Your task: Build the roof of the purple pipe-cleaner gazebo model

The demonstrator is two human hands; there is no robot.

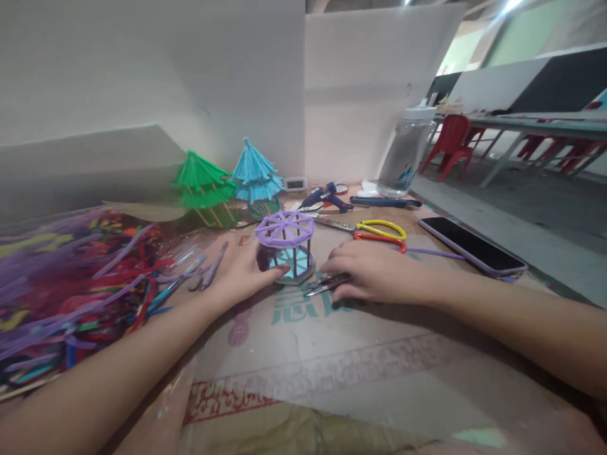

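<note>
A small pavilion-like frame stands upright on the table, with a purple spoked ring on top, dark posts and a pale blue base. My left hand grips it from the left, its thumb at the base and the other fingers partly hidden behind. To the right of the frame, my right hand is curled over a pointed metal tool, whose tips face left. Its handle is mostly covered by my fingers. Just beyond that hand lie scissors with yellow and red handles.
Green and blue tiered-roof models stand behind. A glue gun, a dark blue cutter and a water bottle are at the back. A phone lies right; a blurred heap of colourful pipe cleaners fills the left.
</note>
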